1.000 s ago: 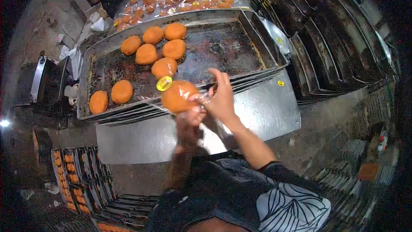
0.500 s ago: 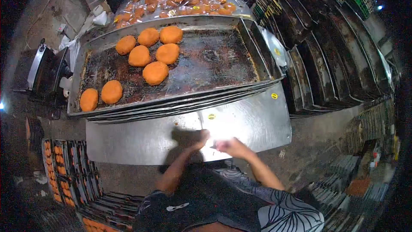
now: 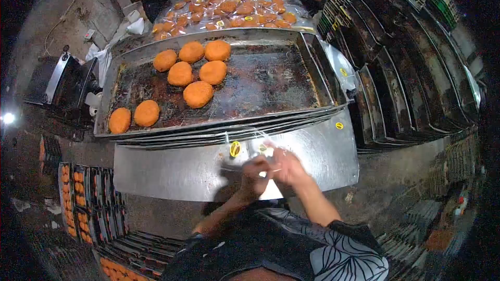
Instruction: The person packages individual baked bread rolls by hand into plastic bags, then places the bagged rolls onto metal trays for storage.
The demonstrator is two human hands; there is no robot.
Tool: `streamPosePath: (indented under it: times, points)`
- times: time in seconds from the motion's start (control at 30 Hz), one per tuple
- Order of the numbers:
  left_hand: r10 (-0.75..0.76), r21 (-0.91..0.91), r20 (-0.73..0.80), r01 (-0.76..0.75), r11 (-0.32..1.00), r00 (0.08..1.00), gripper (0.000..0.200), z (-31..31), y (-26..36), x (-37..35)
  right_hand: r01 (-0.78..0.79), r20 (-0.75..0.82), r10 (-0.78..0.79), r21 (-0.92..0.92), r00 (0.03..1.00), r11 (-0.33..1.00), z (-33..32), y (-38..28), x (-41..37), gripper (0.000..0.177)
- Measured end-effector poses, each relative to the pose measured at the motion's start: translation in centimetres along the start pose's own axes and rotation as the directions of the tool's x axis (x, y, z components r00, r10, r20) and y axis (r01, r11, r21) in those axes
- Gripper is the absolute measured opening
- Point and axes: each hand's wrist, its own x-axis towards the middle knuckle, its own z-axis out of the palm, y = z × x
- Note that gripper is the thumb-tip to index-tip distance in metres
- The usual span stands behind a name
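The clear bag [image 3: 249, 144], empty and marked with a yellow sticker [image 3: 235, 149], is held just above the steel table [image 3: 172, 171], near its far edge where the tray [image 3: 271, 80] stack begins. The left hand [image 3: 254, 173] and right hand [image 3: 287, 167] are close together, both pinching the film. I judge the bag is being opened; next, its mouth must be spread wide enough for one bun [image 3: 198, 94]. Its long axis seems to run from the hands toward the tray. Where the mouth points I cannot tell.
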Motion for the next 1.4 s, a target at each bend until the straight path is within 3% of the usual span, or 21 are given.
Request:
streamPosePath:
  times: [0.07,0.1,0.17,0.27,0.3,0.33,0.37,0.4,0.43,0.57,0.63,0.67,0.7,0.97,1.03,1.1,1.2,1.27,1.3,1.33,1.4]
  points:
    - [0.072,-0.045,-0.050,-0.074,0.996,0.996,0.017,-1.7,-0.4,0.4,0.438,0.094,-0.431,-0.304,0.898,0.846,4.7,-0.9,2.2,0.048]
    - [0.009,-0.120,-0.131,-0.025,0.992,0.991,0.026,-2.5,-1.7,0.6,0.591,0.181,-0.578,-0.027,0.796,0.806,7.9,-0.4,3.7,0.051]
    - [-0.501,-0.739,-0.366,0.082,0.669,0.784,0.074,-4.9,0.5,3.7,0.320,0.435,-0.389,0.226,0.812,0.920,10.7,2.3,4.9,0.055]
    - [-0.610,-0.940,-0.037,0.180,0.291,0.792,0.048,-14.4,-3.9,2.6,0.174,0.320,-0.047,-0.384,0.946,0.907,11.0,6.3,9.9,0.042]
    - [-0.644,-0.908,-0.107,0.190,0.374,0.757,0.034,-17.2,-2.6,3.0,0.403,0.353,-0.213,-0.872,0.911,0.277,8.9,6.4,14.2,0.043]
    - [-0.643,-0.827,-0.434,0.004,0.563,0.631,0.033,-18.5,-3.2,3.7,0.599,0.668,-0.374,-0.744,0.644,-0.297,13.0,4.3,14.2,0.057]
    - [-0.598,-0.772,-0.590,-0.161,0.615,0.543,0.033,-20.6,-3.7,3.8,0.422,0.758,-0.473,-0.647,0.449,-0.635,15.1,3.1,16.5,0.065]
    - [-0.564,-0.767,-0.604,-0.219,0.603,0.563,0.035,-22.2,-3.6,3.9,0.137,0.665,-0.404,-0.606,0.628,-0.784,15.0,2.1,19.6,0.074]
    - [-0.535,-0.763,-0.616,-0.272,0.586,0.578,0.036,-23.3,-3.2,4.0,0.068,0.471,-0.329,-0.648,0.818,-0.758,13.5,1.3,23.4,0.069]
    - [-0.534,-0.746,-0.666,-0.446,0.494,0.521,0.038,-25.9,-3.2,4.4,0.227,0.476,-0.400,-0.818,0.783,-0.529,14.1,0.3,23.5,0.052]
    - [-0.583,-0.710,-0.692,-0.546,0.445,0.425,0.037,-25.4,-4.1,4.7,0.375,0.813,-0.476,-0.579,0.335,-0.724,16.7,3.6,14.8,0.053]
    - [-0.504,-0.820,-0.565,-0.510,0.258,0.653,0.037,-23.9,-4.8,4.5,0.405,0.874,-0.391,-0.481,0.289,-0.777,17.0,5.0,12.4,0.057]
    - [-0.516,-0.846,-0.527,-0.361,0.393,0.675,0.040,-21.4,-3.7,4.7,0.452,0.962,-0.233,-0.272,0.140,-0.850,15.9,5.8,12.2,0.061]
    - [-0.266,-0.954,-0.168,-0.088,0.287,0.949,0.047,-9.0,0.6,5.4,0.246,0.747,-0.646,-0.663,0.157,-0.707,14.8,4.7,7.0,0.080]
    - [-0.514,-0.995,-0.035,0.017,0.097,0.857,0.043,-8.3,2.1,6.2,0.378,0.688,-0.696,-0.712,0.208,-0.591,12.2,4.9,7.9,0.076]
    - [-0.537,-0.967,0.054,0.178,0.182,0.842,0.038,-8.7,1.4,5.2,0.480,0.667,-0.744,-0.665,0.039,-0.572,8.5,5.7,7.6,0.073]
    - [-0.495,-0.711,0.161,0.448,0.542,0.854,0.039,-5.8,-2.0,2.2,0.365,0.483,-0.745,-0.868,0.461,-0.337,9.1,0.1,6.2,0.024]
    - [-0.456,-0.483,0.357,0.579,0.657,0.815,0.033,-3.8,-3.8,-0.1,0.524,0.495,-0.821,-0.797,0.283,-0.300,10.5,-5.5,7.8,0.014]
    - [-0.227,-0.424,0.402,0.400,0.813,0.887,0.036,-1.1,-6.1,-1.5,0.401,0.450,-0.852,-0.856,0.268,-0.326,13.5,-7.6,7.9,0.017]
    - [-0.103,0.087,0.379,0.075,0.993,0.920,0.042,0.7,-6.7,-2.7,0.316,0.356,-0.837,-0.920,0.416,-0.234,16.0,-9.3,8.2,0.029]
    - [0.059,0.325,0.427,-0.214,0.921,0.902,0.035,5.0,-14.6,-7.6,0.451,0.702,-0.701,-0.669,0.124,-0.591,15.9,-10.2,12.9,0.057]
